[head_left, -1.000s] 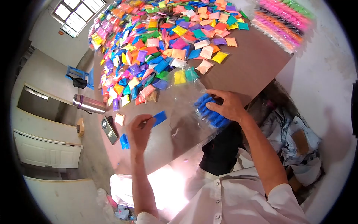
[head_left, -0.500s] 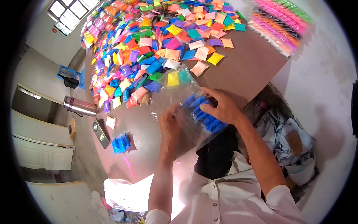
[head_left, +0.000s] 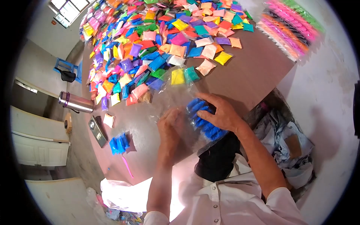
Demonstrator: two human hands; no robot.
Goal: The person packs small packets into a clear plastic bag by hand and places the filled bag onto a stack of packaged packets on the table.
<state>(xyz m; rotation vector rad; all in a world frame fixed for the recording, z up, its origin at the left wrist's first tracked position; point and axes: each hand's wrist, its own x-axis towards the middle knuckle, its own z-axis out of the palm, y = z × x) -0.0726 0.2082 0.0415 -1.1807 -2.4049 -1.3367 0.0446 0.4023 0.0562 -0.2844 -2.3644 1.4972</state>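
Note:
A large clear plastic bag (head_left: pixel 172 98) lies across the near part of the table. In its right side sits a row of blue packets (head_left: pixel 213 132), packed close together. My right hand (head_left: pixel 224 114) grips these packets, thumb on top and fingers along their far edge. At the bag's left part, my left hand (head_left: pixel 169 125) has its fingers curled on the film; glare and blur partly veil the fingertips. A small bundle of blue packets (head_left: pixel 119 144) lies apart to the left, beside a pink strip (head_left: pixel 127 167).
Many small coloured packets (head_left: pixel 150 56) are heaped over the table's far side. At the left edge are a steel flask (head_left: pixel 77 102), a dark phone-like device (head_left: pixel 98 131) and a pale packet (head_left: pixel 108 120). Long bagged bundles (head_left: pixel 290 26) lie at the far right corner; crumpled wrapping (head_left: pixel 288 146) fills the right side below.
The view has shifted slightly, so the table's things sit a little differently in it. My left hand has moved slightly toward me on the bag; my right hand stays on the blue packets.

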